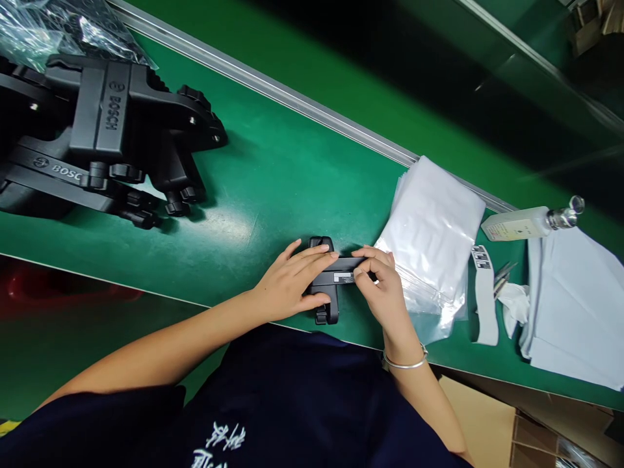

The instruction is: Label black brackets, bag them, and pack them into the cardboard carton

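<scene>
I have the black part right in front of the body, on the green desk, close to its near edge. My left hand lies over its left side, fingers stretched out across the top, thumb apart and lower down; they rest on it rather than wrap it. At its right end my right hand has thumb and forefinger brought together, tips just beside the small white label; I can't tell whether anything thin sits between them. A bracelet rings that wrist.

Up to my left, well apart, is a pile of black mounts marked BOSCH, with clear wrap behind. On my right, near the right hand, plastic bags lie stacked. Past them I see a tilted bottle, a label strip, a crumpled tissue and white sheets.
</scene>
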`<state>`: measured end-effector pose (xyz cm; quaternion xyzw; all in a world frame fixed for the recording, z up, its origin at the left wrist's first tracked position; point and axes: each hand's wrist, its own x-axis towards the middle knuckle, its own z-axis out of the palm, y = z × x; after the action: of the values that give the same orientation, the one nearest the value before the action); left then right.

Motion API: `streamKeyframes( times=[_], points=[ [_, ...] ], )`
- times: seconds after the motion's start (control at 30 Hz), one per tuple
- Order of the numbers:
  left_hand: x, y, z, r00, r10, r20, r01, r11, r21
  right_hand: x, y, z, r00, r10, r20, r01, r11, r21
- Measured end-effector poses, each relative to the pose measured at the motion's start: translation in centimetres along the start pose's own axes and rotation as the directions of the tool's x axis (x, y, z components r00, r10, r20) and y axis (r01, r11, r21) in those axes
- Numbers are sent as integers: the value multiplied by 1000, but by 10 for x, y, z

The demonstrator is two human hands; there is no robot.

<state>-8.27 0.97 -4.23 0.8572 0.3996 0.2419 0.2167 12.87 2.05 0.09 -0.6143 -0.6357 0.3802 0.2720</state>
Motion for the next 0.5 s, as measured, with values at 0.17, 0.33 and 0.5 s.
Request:
streamKeyframes(
  times=[0.17, 0.33, 0.5],
  points=[
    [0, 0, 0, 999, -30, 36, 30, 1000, -3, 0, 0, 0, 1000, 3, -4, -3, 1000, 18],
    [0, 0, 0, 1000, -7, 0, 7, 1000, -9, 0, -1, -1, 1000, 12, 0, -12, 1000, 8],
    [0, 0, 0, 1000, -10, 7, 10, 1000, -13, 0, -1, -1, 1000, 5, 3, -5, 1000, 3]
  ],
)
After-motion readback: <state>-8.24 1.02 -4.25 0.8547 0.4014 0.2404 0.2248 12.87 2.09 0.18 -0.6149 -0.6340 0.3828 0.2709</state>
